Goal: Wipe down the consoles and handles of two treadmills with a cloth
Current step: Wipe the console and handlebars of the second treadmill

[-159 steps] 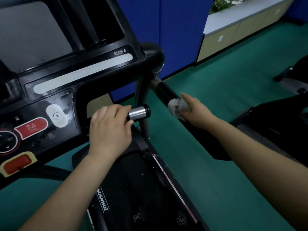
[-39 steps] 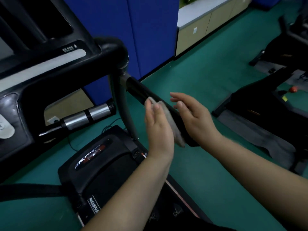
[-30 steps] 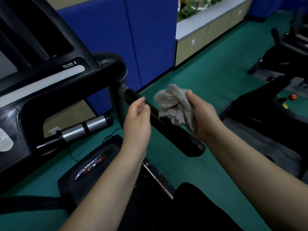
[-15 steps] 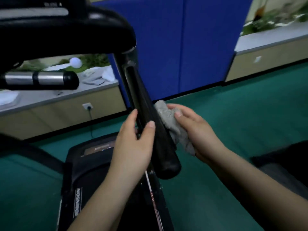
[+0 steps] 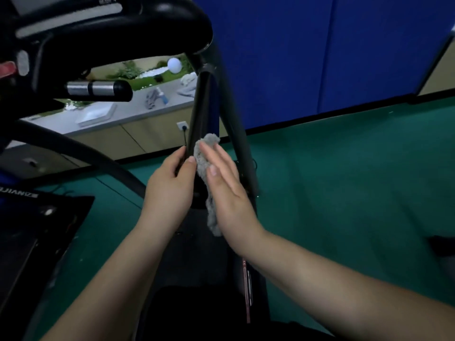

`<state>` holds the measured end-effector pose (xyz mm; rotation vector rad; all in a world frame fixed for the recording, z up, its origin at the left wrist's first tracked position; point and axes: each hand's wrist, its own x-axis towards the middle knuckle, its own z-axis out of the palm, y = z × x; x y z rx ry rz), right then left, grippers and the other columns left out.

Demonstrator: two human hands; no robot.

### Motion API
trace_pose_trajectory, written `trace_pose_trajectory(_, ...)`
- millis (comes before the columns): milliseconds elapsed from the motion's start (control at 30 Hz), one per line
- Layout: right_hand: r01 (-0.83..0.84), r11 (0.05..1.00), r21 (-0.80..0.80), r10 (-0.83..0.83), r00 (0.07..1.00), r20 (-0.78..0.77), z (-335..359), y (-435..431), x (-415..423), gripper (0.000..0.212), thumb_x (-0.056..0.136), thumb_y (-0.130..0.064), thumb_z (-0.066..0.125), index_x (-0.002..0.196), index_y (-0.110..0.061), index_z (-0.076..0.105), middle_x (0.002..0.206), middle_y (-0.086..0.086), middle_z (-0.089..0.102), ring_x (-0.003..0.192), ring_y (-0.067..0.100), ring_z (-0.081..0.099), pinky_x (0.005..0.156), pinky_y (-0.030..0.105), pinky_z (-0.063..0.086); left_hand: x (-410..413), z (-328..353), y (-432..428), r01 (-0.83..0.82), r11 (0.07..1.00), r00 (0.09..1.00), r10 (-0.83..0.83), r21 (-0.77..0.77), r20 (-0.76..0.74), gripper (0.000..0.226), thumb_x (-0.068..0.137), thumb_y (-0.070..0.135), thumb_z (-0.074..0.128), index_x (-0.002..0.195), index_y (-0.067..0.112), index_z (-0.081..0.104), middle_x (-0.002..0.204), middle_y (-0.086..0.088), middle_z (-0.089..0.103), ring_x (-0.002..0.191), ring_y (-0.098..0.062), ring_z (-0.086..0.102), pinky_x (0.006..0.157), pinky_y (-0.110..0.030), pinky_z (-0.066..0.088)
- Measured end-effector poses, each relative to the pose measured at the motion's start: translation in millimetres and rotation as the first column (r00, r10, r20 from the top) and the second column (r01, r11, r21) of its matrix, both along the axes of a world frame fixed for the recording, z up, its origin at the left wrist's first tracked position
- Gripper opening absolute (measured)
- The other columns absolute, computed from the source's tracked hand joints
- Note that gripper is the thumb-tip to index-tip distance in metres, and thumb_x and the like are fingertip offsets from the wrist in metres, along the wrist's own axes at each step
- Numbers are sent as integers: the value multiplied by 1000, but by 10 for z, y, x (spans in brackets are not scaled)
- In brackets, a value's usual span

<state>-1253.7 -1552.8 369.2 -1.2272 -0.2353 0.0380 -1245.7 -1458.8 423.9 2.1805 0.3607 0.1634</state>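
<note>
My left hand (image 5: 170, 190) is curled round the black side handle (image 5: 203, 107) near its free lower end, thumb on one face and fingers on the other. I judge this is to brace the bar while it is rubbed. My right hand (image 5: 227, 190) lies flat with straight fingers, pressing the grey cloth (image 5: 202, 161) against the bar's right face, so the cloth is pinned rather than gripped and can slide up towards the console (image 5: 110, 33) at the handle's top end.
</note>
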Motion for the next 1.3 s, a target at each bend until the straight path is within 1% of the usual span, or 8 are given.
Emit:
trace_pose_trajectory(233,51,996,-74,-46,997,60,57,74,623,40,104,-25,34,143,-22,42,159,-3,16,136,-7,17,94,-9,15,34,-80,-24,-25,997,997,20,79,71,45,93,37,48,137,29,49,137,11,53,125,-3,47,108,-27,37)
trace_pose_trajectory(367,103,985,-137,-92,992,86,156,147,1191,39,103,-27,36,140,-25,46,158,-3,16,142,6,17,105,13,17,42,-98,-18,-43,993,997,34,113,75,43,95,34,47,137,32,49,121,21,55,94,19,50,75,6,31)
trace_pose_trajectory(467,127,975,-180,-113,990,88,201,186,1657,39,103,-27,36,139,-22,48,158,1,19,143,10,19,105,14,15,32,-92,-27,-60,993,996,53,103,68,42,95,34,48,137,34,48,113,24,53,79,30,45,61,10,29)
trace_pose_trajectory(567,131,977,-166,-125,991,44,201,211,2093,39,103,-25,35,140,-19,46,157,2,22,143,10,20,100,7,14,34,-112,-27,-57,993,996,49,102,78,44,94,34,49,137,32,49,121,19,58,88,22,50,66,7,34)
trace_pose_trajectory(733,153,984,-90,-159,985,-67,97,213,2453,45,102,-31,30,146,-20,36,153,1,32,139,13,32,119,33,20,36,-122,-26,-62,993,995,54,98,88,42,94,30,50,135,33,51,92,30,58,77,25,51,65,6,35)
trace_pose_trajectory(933,152,987,-54,-161,950,-266,74,192,2286,46,104,-36,24,149,-27,25,152,4,34,136,21,36,106,26,25,29,-128,-10,-62,992,995,52,110,90,41,94,31,50,134,36,51,81,18,54,68,11,51,63,-4,42)
trace_pose_trajectory(1167,164,986,0,-157,945,-287,-86,179,1091,43,104,-30,28,146,-21,31,141,2,46,118,8,43,89,13,29,39,-188,40,-57,987,994,43,152,96,44,91,44,47,134,41,49,114,0,64,103,-10,57,85,-26,42)
trace_pose_trajectory(1300,70,998,1,-65,939,-338,-141,103,440,42,102,-37,31,144,-31,31,136,1,50,116,14,50,90,22,41,25,-158,15,-41,984,995,24,174,100,41,95,37,45,136,38,49,101,5,59,93,-6,55,77,-20,40)
